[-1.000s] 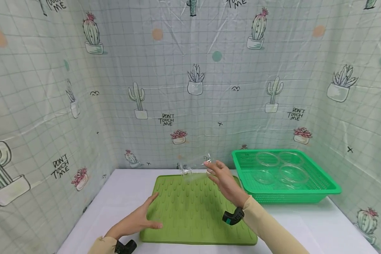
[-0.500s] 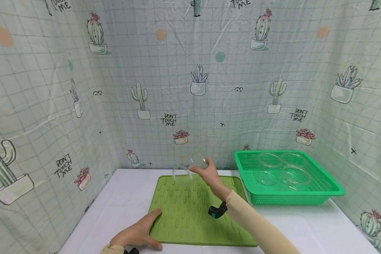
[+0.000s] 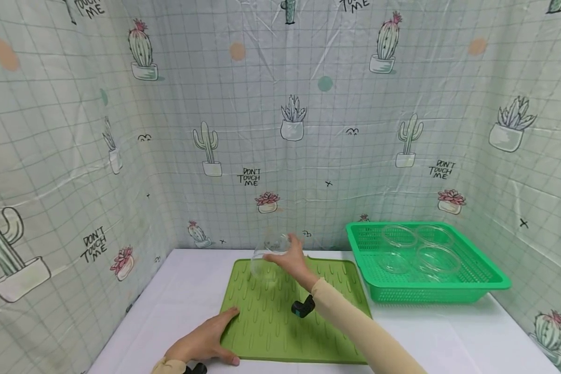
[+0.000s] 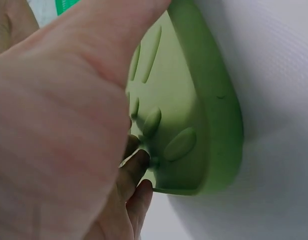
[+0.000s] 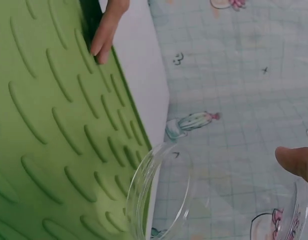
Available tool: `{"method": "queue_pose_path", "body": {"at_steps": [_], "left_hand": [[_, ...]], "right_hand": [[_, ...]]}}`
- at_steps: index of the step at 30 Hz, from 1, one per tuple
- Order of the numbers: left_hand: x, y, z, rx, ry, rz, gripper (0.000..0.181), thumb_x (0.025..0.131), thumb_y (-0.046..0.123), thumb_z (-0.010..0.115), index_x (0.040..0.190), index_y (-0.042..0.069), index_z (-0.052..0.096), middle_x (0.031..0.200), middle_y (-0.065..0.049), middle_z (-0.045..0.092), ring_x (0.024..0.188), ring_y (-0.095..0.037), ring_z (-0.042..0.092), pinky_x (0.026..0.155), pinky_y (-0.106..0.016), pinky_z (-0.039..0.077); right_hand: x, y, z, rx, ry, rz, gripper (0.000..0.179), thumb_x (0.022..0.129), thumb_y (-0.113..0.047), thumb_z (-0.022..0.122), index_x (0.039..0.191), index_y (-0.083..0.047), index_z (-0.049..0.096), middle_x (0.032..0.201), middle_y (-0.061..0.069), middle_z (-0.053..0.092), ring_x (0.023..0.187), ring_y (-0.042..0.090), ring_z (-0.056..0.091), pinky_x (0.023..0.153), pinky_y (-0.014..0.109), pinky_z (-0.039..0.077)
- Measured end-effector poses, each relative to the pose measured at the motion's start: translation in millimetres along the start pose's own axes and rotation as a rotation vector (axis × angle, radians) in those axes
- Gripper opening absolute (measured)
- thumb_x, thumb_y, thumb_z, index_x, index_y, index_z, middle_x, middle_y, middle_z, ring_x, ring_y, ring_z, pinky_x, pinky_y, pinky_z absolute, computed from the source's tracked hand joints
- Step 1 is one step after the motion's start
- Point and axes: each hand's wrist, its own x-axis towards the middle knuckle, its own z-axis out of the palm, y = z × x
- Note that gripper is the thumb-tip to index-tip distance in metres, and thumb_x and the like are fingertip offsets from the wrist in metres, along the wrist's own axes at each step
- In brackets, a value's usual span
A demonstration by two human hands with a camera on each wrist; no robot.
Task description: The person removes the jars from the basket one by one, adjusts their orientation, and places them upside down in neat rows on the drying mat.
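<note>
Shifted leftward, clear container (image 3: 262, 268), round-rimmed, colourless, see-through, thinly shiny

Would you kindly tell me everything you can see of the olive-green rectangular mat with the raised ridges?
The olive-green rectangular mat looks rubbery, with rounded corners and rows of raised, elongated ridges. It lies flat on the white table, left of the bright green plastic basket in the head view. The left hand touches it at its near-left corner. In the same view, a clear cylindrical container in the right hand overlaps its far part; whether container and mat touch is unclear.
</note>
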Motion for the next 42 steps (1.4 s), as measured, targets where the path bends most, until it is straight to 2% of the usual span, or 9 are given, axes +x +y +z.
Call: {"method": "queue_pose_path", "body": {"at_steps": [6, 9, 19, 22, 27, 30, 35, 42], "left_hand": [[2.4, -2.2, -0.8, 0.007, -0.003, 0.009, 0.110, 0.065, 0.051, 0.084, 0.146, -0.002, 0.033, 0.152, -0.026, 0.032, 0.138, -0.046, 0.034, 0.108, -0.062, 0.031], [2.7, -2.4, -0.5, 0.010, -0.001, 0.014, 0.109, 0.065, 0.052, 0.084, 0.146, -0.003, 0.034, 0.152, -0.027, 0.032, 0.138, -0.046, 0.034, 0.108, -0.063, 0.031], [2.5, -0.3, -1.7, 0.022, -0.013, 0.019, 0.104, 0.068, 0.051, 0.083, 0.145, -0.002, 0.037, 0.152, -0.026, 0.033, 0.137, -0.047, 0.035, 0.105, -0.065, 0.032], [2.2, 0.3, -2.0, 0.033, -0.010, 0.025, 0.103, 0.067, 0.050, 0.083, 0.144, -0.001, 0.038, 0.151, -0.027, 0.033, 0.136, -0.049, 0.035, 0.104, -0.067, 0.032], [3.0, -0.1, -2.1, 0.060, 0.005, 0.034, 0.103, 0.066, 0.051, 0.084, 0.142, -0.001, 0.040, 0.149, -0.027, 0.035, 0.135, -0.049, 0.036, 0.104, -0.068, 0.032], [5.3, 0.6, -1.0, 0.062, 0.009, 0.044, 0.102, 0.066, 0.052, 0.084, 0.142, -0.001, 0.041, 0.149, -0.027, 0.036, 0.134, -0.050, 0.037, 0.103, -0.068, 0.032], [6.5, 0.0, 0.4, 0.064, 0.013, 0.044, 0.102, 0.065, 0.053, 0.084, 0.141, 0.000, 0.042, 0.148, -0.027, 0.036, 0.133, -0.050, 0.037, 0.103, -0.068, 0.033], [2.0, -3.3, -0.4, 0.056, 0.036, 0.060, 0.102, 0.065, 0.053, 0.085, 0.140, 0.000, 0.042, 0.147, -0.027, 0.037, 0.132, -0.051, 0.037, 0.102, -0.069, 0.032]], "right_hand": [[1.9, 3, 9, -0.023, 0.007, -0.046, 0.103, 0.072, -0.028, 0.086, 0.151, -0.004, 0.024, 0.150, 0.029, 0.025, 0.132, 0.048, 0.039, 0.105, 0.058, 0.040], [1.4, 4, 12, -0.028, -0.004, -0.053, 0.104, 0.072, -0.029, 0.085, 0.152, -0.006, 0.023, 0.151, 0.028, 0.023, 0.131, 0.047, 0.039, 0.105, 0.058, 0.040], [-1.3, 7, 23, -0.049, -0.088, -0.080, 0.106, 0.075, -0.031, 0.083, 0.153, -0.004, 0.017, 0.155, 0.028, 0.017, 0.137, 0.047, 0.032, 0.108, 0.058, 0.037], [-2.5, 9, 26, -0.069, -0.108, -0.098, 0.106, 0.076, -0.030, 0.083, 0.153, -0.003, 0.016, 0.156, 0.027, 0.018, 0.139, 0.047, 0.030, 0.109, 0.058, 0.036], [-4.0, 12, 33, -0.045, -0.147, -0.123, 0.107, 0.078, -0.029, 0.082, 0.154, -0.001, 0.012, 0.157, 0.024, 0.019, 0.142, 0.043, 0.026, 0.111, 0.057, 0.034], [-5.1, 13, 32, -0.046, -0.145, -0.128, 0.106, 0.078, -0.028, 0.082, 0.154, -0.001, 0.012, 0.157, 0.023, 0.020, 0.144, 0.041, 0.024, 0.112, 0.056, 0.032], [-6.4, 14, 28, -0.067, -0.147, -0.120, 0.107, 0.078, -0.030, 0.082, 0.153, 0.001, 0.012, 0.156, 0.025, 0.022, 0.142, 0.042, 0.028, 0.110, 0.056, 0.035], [-14.4, 11, 16, -0.078, -0.209, -0.090, 0.110, 0.079, -0.038, 0.080, 0.154, -0.001, 0.008, 0.157, 0.023, 0.023, 0.141, 0.042, 0.029, 0.109, 0.056, 0.037]]}}
